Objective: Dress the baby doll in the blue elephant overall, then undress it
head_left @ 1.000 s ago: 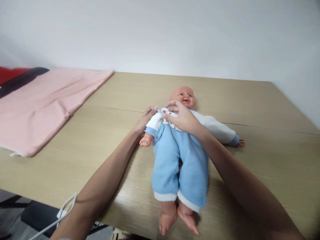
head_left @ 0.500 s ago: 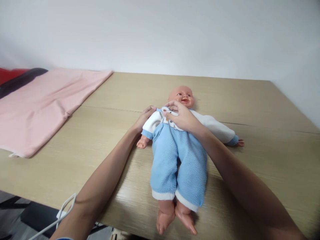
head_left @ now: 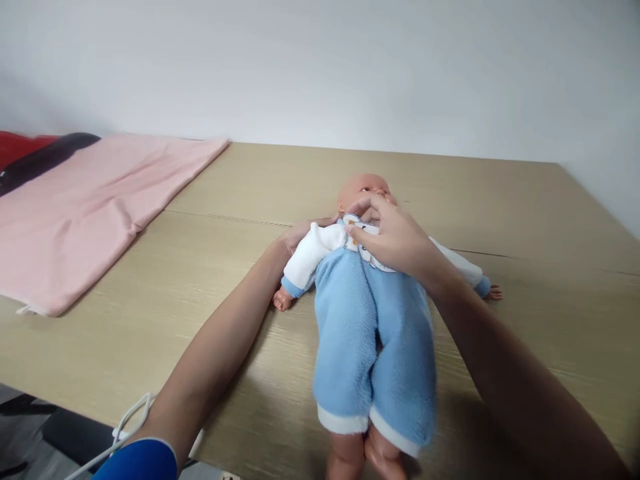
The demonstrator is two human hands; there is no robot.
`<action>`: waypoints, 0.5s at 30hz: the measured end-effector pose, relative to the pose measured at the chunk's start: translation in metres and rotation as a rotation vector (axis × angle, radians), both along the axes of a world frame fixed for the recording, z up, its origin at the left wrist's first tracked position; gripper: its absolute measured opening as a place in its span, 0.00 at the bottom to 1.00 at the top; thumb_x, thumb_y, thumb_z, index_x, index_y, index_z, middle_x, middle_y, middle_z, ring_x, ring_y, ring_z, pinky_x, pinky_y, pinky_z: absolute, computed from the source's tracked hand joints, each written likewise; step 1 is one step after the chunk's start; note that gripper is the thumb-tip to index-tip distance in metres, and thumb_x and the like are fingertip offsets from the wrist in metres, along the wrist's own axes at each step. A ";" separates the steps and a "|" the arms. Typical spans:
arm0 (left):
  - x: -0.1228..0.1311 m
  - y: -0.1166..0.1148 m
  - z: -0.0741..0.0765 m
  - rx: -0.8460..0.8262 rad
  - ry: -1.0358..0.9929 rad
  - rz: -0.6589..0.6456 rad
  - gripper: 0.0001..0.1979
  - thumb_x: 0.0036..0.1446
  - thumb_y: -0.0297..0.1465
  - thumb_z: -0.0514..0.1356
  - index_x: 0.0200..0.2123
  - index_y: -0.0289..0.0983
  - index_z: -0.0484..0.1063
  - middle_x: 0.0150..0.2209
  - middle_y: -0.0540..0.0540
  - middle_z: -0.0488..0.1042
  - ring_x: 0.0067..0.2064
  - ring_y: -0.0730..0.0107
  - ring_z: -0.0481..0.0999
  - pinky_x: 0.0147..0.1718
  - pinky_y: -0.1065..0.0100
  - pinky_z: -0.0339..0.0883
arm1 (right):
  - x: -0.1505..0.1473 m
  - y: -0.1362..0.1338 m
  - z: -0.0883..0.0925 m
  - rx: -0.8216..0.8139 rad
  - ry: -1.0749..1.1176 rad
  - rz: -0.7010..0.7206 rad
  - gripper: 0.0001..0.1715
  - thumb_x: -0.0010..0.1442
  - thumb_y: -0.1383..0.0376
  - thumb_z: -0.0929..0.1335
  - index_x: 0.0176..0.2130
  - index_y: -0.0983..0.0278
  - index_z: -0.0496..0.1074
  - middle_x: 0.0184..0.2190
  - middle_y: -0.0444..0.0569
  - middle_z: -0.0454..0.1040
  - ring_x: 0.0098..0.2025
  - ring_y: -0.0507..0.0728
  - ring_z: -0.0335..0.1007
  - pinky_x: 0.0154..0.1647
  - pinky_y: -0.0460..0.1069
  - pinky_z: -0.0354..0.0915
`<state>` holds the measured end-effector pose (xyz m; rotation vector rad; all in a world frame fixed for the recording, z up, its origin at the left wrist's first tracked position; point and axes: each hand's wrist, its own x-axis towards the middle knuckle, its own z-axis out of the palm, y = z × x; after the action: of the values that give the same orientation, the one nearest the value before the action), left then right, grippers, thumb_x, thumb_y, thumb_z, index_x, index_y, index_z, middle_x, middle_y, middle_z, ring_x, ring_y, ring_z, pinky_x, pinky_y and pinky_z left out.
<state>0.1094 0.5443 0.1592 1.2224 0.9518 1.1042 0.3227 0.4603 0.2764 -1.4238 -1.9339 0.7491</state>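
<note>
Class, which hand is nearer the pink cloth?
Left. The left hand, at the shoulder of the doll, is right of the pink cloth; the right hand, over the doll's chest, is farther right.

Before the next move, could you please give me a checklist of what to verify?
1. Doll on its back on the table: ok.
2. Left hand at the doll's shoulder: ok.
3. Grip of that hand: cannot tell, mostly hidden.
4. Right hand over the printed chest patch, thumb and forefinger apart: ok.
5. Doll's face in full view: not ok, the right hand hides part.
6. Pink cloth apart from the doll: ok.
</note>
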 end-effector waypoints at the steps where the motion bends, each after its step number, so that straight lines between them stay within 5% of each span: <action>1: -0.001 -0.001 0.000 -0.070 -0.002 -0.064 0.22 0.56 0.52 0.83 0.39 0.44 0.83 0.28 0.45 0.83 0.40 0.40 0.89 0.46 0.38 0.86 | 0.003 -0.002 0.005 -0.008 -0.041 0.011 0.13 0.69 0.61 0.74 0.53 0.58 0.78 0.53 0.55 0.87 0.57 0.71 0.83 0.61 0.65 0.74; 4: -0.006 -0.005 0.004 -0.306 -0.018 -0.278 0.25 0.56 0.57 0.80 0.34 0.42 0.83 0.27 0.40 0.83 0.34 0.39 0.87 0.37 0.36 0.85 | 0.012 -0.005 0.017 -0.061 -0.182 0.011 0.15 0.69 0.58 0.75 0.53 0.58 0.81 0.53 0.59 0.88 0.58 0.76 0.83 0.57 0.65 0.74; 7: -0.007 -0.006 0.011 -0.396 -0.048 -0.369 0.24 0.58 0.55 0.79 0.35 0.40 0.84 0.34 0.35 0.87 0.38 0.40 0.88 0.40 0.38 0.86 | 0.018 -0.006 0.025 -0.113 -0.335 -0.025 0.15 0.68 0.56 0.76 0.52 0.57 0.83 0.55 0.59 0.88 0.58 0.79 0.82 0.53 0.64 0.73; 15: -0.012 -0.012 0.034 -0.179 -0.080 -0.420 0.19 0.56 0.40 0.83 0.46 0.38 0.89 0.51 0.38 0.89 0.49 0.53 0.88 0.50 0.58 0.84 | 0.008 -0.013 0.032 -0.111 -0.555 -0.064 0.18 0.74 0.46 0.73 0.42 0.57 0.77 0.39 0.56 0.85 0.42 0.72 0.80 0.45 0.59 0.67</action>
<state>0.0973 0.5319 0.1933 1.1555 0.6759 0.7136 0.3308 0.4475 0.3080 -1.9036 -2.2613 0.4648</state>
